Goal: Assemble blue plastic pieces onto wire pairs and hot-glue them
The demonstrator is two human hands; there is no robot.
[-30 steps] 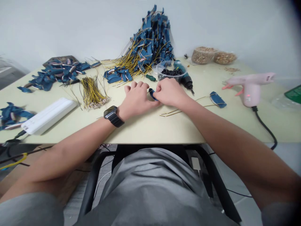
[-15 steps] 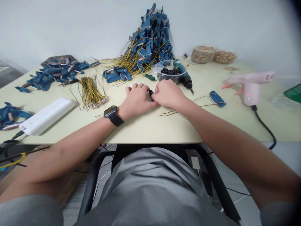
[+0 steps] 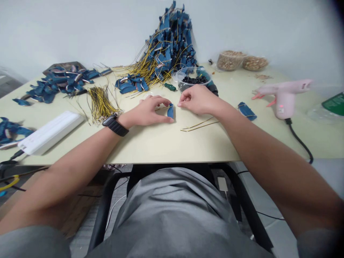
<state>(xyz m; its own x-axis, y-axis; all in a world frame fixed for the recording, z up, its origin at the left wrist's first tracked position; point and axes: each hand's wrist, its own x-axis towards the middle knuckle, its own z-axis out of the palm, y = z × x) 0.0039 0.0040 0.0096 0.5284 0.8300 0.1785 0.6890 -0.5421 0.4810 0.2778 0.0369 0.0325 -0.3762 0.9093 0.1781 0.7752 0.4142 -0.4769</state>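
In the head view, the left hand [image 3: 143, 113] pinches a blue piece [image 3: 170, 111] over the desk [image 3: 150, 145]; the right hand [image 3: 200, 100], just apart, has fingertips nearly together, contents unclear. Wire-fitting seems underway, calling for steady support.

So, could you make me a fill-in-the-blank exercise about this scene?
1. The left hand has its thumb and fingers about a small piece coloured ____.
2. The watch is on the ____ wrist.
3. The clear tub beyond the right hand holds bits coloured ____.
4. The pink glue gun is to the ____ of both hands.

Missing words: blue; left; black; right.
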